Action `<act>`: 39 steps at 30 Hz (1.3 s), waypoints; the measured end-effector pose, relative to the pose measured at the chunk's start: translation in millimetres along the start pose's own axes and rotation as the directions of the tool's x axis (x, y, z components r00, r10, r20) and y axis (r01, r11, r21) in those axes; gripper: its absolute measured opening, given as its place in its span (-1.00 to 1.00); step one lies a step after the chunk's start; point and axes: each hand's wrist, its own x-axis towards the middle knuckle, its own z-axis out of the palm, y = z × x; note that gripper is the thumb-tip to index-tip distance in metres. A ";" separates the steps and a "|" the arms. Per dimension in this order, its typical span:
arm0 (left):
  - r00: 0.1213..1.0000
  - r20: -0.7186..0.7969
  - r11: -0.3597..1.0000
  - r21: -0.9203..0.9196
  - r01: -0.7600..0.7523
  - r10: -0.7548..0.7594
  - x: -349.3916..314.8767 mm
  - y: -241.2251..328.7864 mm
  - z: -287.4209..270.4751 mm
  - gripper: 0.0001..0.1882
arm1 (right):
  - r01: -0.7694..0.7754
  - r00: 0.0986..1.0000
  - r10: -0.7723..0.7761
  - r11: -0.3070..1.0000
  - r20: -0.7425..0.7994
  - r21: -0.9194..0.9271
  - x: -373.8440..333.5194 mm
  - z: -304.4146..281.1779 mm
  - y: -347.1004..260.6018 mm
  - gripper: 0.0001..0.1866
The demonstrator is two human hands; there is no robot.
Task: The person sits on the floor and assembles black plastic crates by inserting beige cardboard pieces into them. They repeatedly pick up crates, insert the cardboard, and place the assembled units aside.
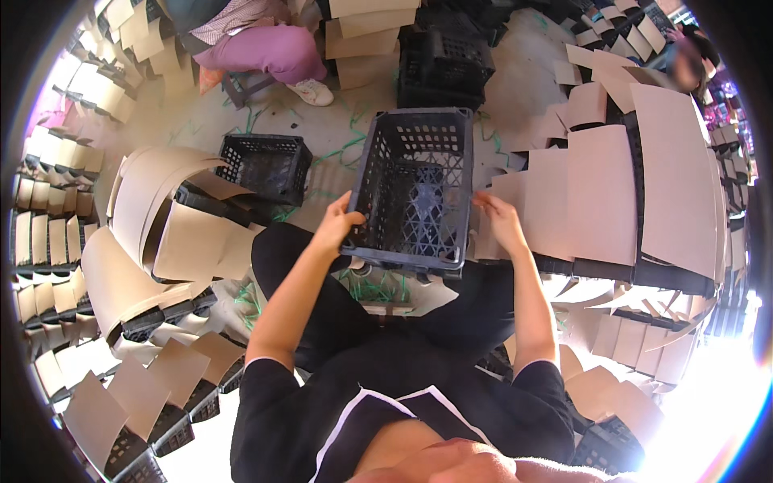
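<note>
Holding up a black plastic crate (409,260), the person sits with both knees apart, and the crate is in front of the lap, its near end between the knees. The left hand (336,225) grips the left long side, close to the near left corner, with the thumb over the rim. The right hand (501,219) is at the right long side, its fingers bent and the tips by the rim; I cannot tell how tightly it grips. The crate's walls have rows of holes, and its bottom is a criss-cross net. A smaller-looking black crate (303,171) sits on the floor (189,113) past the left side. More black crates (447,71) are piled beyond the far edge. Big tan sheets (604,193) stand to the right, and curled tan sheets (153,201) to the left. Green strips (354,147) lie on the floor. Someone in purple trousers (270,53) sits at the far left.
</note>
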 end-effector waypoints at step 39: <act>0.553 0.183 -0.002 0.951 -0.310 0.813 -31.6 70.8 -67.1 -0.74 | -0.416 0.908 0.417 0.909 -0.037 0.032 -5.7 105.1 84.9 -0.55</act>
